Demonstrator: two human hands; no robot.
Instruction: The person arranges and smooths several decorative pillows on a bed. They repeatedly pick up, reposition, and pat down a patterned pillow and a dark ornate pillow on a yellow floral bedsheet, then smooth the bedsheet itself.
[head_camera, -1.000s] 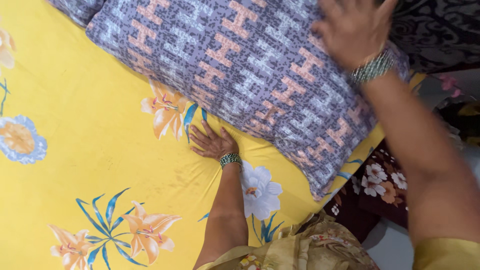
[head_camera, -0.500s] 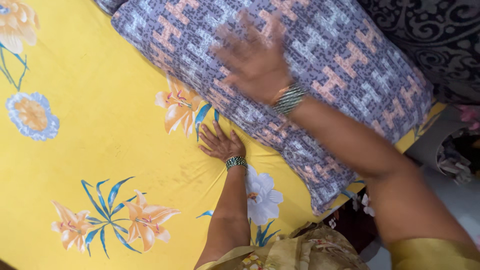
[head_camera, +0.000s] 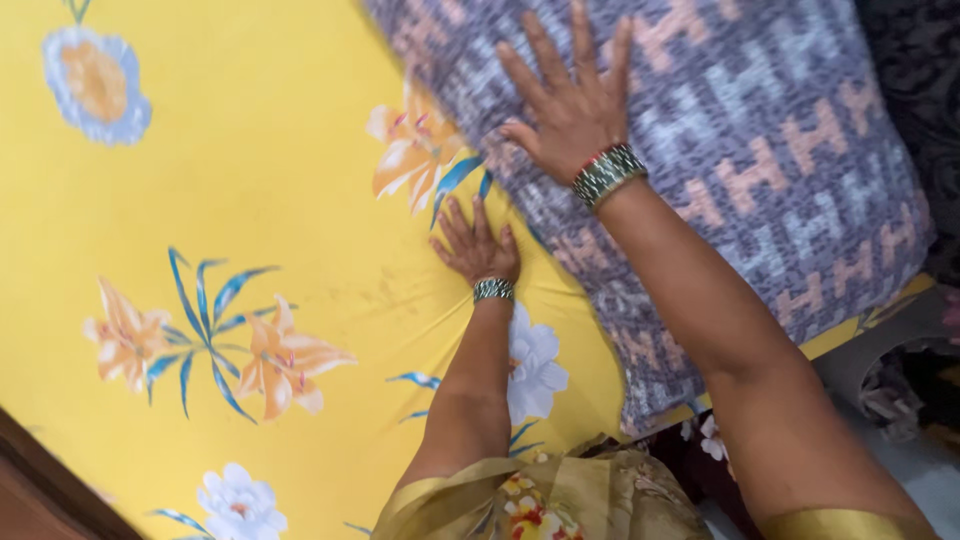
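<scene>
Your right hand (head_camera: 570, 110) has come down from mid-air onto the pillow (head_camera: 760, 150), fingers spread flat near its lower-left edge. The yellow floral bedsheet (head_camera: 250, 200) lies under your left hand (head_camera: 477, 248), pressed open-palmed just beside the pillow's edge, below your right hand.

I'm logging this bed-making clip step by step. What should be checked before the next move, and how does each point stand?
1. Right hand flat on the patterned pillow, fingers spread: ok.
2. Left hand pressed flat on the yellow floral sheet, beside the pillow's edge: ok.
3. Neither hand closed in a grip: ok.
4. Sheet smooth by the left hand: not ok, faint creases.
5. Pillow's far end square: cannot tell, out of frame.
</scene>
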